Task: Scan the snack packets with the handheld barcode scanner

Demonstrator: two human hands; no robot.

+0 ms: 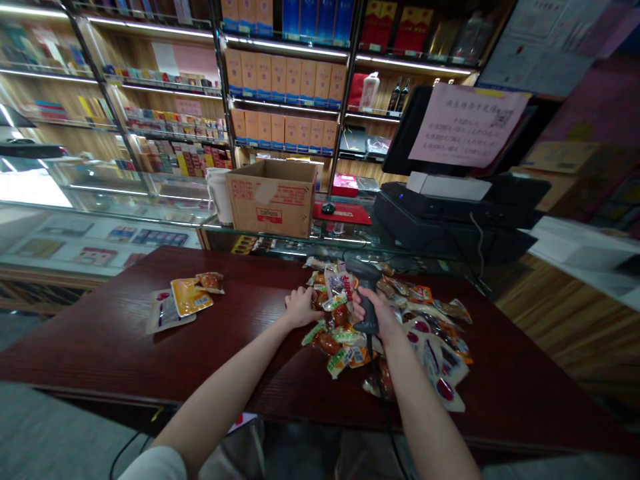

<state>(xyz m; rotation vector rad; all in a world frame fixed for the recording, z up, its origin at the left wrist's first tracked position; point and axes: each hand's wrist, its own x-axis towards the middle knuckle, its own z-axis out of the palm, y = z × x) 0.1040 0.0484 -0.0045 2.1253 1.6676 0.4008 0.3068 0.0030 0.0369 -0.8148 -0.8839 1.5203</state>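
Note:
My right hand (375, 308) is wrapped around the handle of a dark barcode scanner (367, 319), whose head points forward and left over a pile of packaged snacks (343, 337). A cable runs from the scanner's handle down past the table edge. At the pile's left side, my left hand (301, 307) has its fingers curled on a brown, clear-wrapped snack packet (320, 297); the fingertips are partly hidden. A pale packet with red print (340, 283) lies just in front of the scanner. Flat pouches with dark red spots (443, 367) lie right of my right forearm.
On the table's left lie a yellow pouch (191, 297), a pale pouch (167, 312) and a small brown packet (210, 281). Beyond the table, a cardboard box (273, 207) and a black register with a screen (450, 207) stand on a glass counter. Stocked shelves line the wall.

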